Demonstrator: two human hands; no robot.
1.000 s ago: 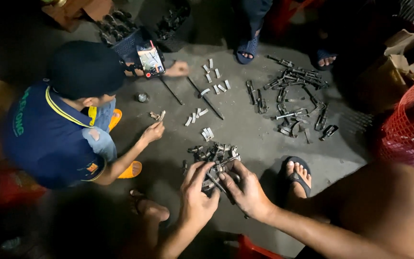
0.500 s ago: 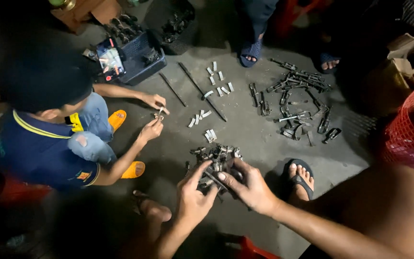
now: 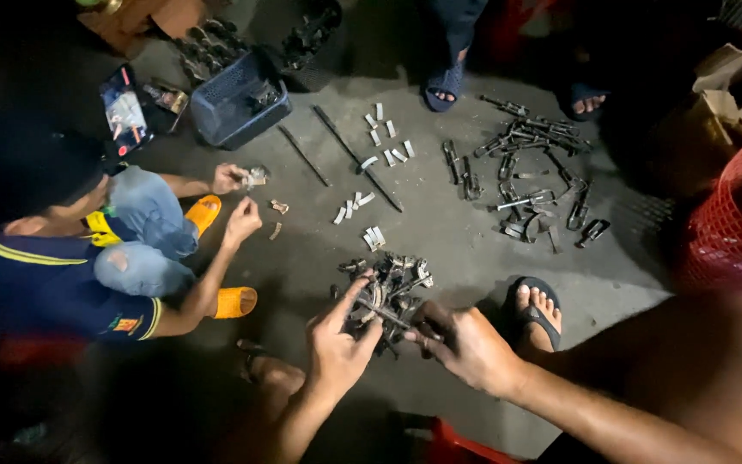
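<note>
Plainly, the pile of metal parts (image 3: 386,292) on the floor (image 3: 465,249) looks heavy, stiff and snaggy, best taken by one bar at its edge. Left hand (image 3: 337,348) touches its near side, fingers spread. Right hand (image 3: 465,344), fingers curled, pinches a thin rod (image 3: 388,316) from the pile.

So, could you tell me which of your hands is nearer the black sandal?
Right. The right hand is just left of the black sandal; the left hand lies farther left, beyond the parts pile.

The red basket (image 3: 736,215) is cut off at the right edge; its contents are unreadable.
</note>
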